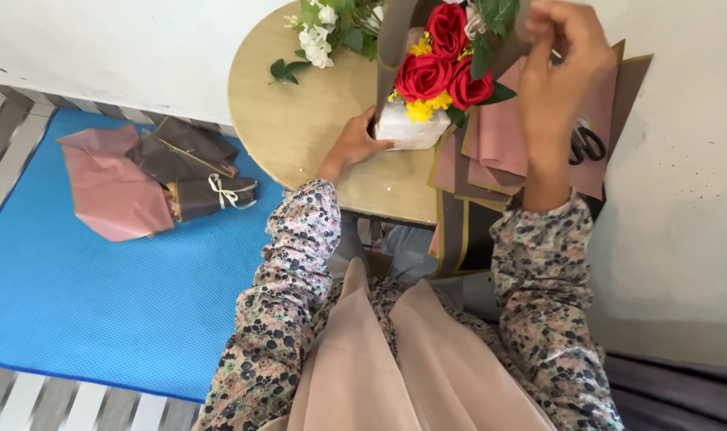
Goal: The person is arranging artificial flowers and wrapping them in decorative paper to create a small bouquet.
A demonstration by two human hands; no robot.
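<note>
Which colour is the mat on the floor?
The mat is bright blue, seen in the head view.
</note>
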